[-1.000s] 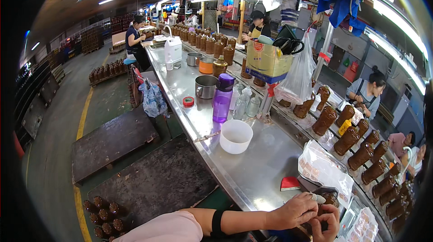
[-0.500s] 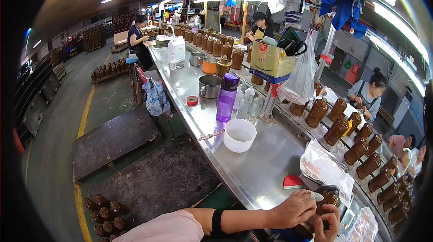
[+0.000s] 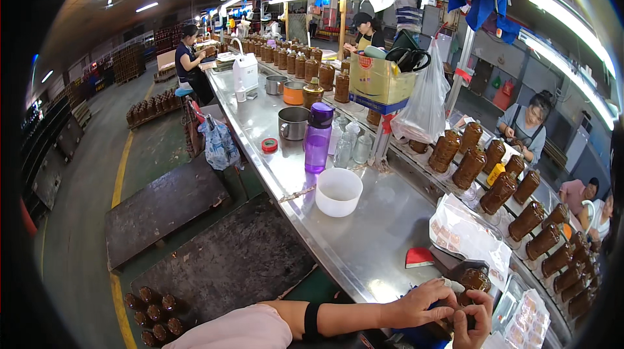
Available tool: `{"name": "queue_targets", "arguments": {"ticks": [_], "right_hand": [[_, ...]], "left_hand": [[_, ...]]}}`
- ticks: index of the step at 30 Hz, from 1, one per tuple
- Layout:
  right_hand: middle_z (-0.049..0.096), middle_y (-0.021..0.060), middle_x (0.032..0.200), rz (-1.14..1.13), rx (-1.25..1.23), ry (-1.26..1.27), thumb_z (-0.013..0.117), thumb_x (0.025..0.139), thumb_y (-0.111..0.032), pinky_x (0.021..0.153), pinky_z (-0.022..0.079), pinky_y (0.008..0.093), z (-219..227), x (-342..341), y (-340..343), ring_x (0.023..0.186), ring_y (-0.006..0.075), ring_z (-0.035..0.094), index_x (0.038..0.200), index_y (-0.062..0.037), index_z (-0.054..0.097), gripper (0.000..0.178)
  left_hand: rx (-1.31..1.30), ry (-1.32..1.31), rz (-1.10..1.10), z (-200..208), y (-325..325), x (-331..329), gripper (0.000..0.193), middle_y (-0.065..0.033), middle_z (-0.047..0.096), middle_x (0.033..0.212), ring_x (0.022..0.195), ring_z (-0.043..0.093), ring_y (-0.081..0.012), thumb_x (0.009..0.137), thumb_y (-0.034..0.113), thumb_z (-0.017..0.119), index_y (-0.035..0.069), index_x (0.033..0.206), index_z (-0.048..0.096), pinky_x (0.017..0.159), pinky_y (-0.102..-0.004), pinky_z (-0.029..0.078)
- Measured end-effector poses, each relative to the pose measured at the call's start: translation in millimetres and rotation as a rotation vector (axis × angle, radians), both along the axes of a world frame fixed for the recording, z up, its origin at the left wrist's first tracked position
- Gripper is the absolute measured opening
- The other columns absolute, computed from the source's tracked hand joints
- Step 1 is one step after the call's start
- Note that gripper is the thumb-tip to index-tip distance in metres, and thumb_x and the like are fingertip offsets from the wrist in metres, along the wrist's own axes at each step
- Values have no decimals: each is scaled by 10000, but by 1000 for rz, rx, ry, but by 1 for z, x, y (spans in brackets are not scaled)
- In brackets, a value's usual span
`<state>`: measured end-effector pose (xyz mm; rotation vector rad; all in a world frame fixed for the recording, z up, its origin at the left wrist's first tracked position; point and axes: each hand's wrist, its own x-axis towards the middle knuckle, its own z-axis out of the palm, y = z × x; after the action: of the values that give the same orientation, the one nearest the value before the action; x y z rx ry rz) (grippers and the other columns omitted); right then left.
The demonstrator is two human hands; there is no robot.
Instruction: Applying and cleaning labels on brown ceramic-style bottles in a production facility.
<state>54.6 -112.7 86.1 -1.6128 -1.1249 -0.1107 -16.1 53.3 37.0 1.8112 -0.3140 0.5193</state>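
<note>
A brown bottle [image 3: 475, 280] stands at the lower right, right by my hands, its lower part hidden by them. My left hand [image 3: 424, 302] reaches in from the left, with a white cover on one fingertip that touches the bottle's side. Its thumb bends in toward the other hand. On the near side, my right hand [image 3: 473, 318] has its fingers curled against the same bottle, thumb raised. The tips of both thumbs come close together in front of it. A small red and white piece [image 3: 419, 257] lies on the metal table beyond my left hand.
On the metal table [image 3: 383, 238] stand a white bowl [image 3: 338, 193], a purple water bottle [image 3: 318, 141] and metal mugs [image 3: 294, 123]. Label sheets [image 3: 469, 235] lie by the shelf of brown bottles [image 3: 499, 193] at right. Co-workers sit across and farther along. Dark pallets [image 3: 221, 264] are on the floor.
The view has shifted slightly. My thumbs have come nearer each other in front of the bottle, and my right-hand fingers have shifted upward along it.
</note>
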Motion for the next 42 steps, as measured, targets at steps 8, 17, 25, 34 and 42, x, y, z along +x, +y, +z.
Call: {"name": "queue_targets", "arguments": {"ticks": [8,17,25,34,42], "right_hand": [[596,186,1136,-36,-32,9,672,847,-21,912,441,381,-4,2,-5,1010,286,573,836,7,613,66],[594,180,1142,-143,-97,-155,687,841,-49,836,469,338,2,14,-13,976,268,584,900,4,628,100],[594,185,1133,-76,-91,-213,684,840,-31,805,491,343,-5,13,-13,976,283,598,837,2,629,64],[592,191,1074,-212,-104,-55,633,788,9,819,471,364,-9,18,-2,982,318,594,782,2,589,46],[572,169,1113,-224,-114,-129,620,868,-24,806,485,340,-5,37,2,969,309,598,989,-5,642,124]], "left_hand": [[-13,-31,58,0,-4,5,141,-113,536,905,925,474,-303,915,203,591,64,915,569,885,-437,362],[245,-128,182,13,-2,8,128,-158,522,936,962,470,-366,859,183,609,64,897,583,897,-459,355],[320,-206,200,9,-7,8,110,-153,529,950,1008,474,-374,844,173,620,75,879,582,932,-493,337],[114,-158,153,-2,5,31,63,-105,546,831,822,508,-286,822,134,632,80,830,601,795,-388,391],[197,-6,77,12,22,41,125,-158,553,917,936,500,-348,858,172,580,47,864,585,868,-426,374]]}}
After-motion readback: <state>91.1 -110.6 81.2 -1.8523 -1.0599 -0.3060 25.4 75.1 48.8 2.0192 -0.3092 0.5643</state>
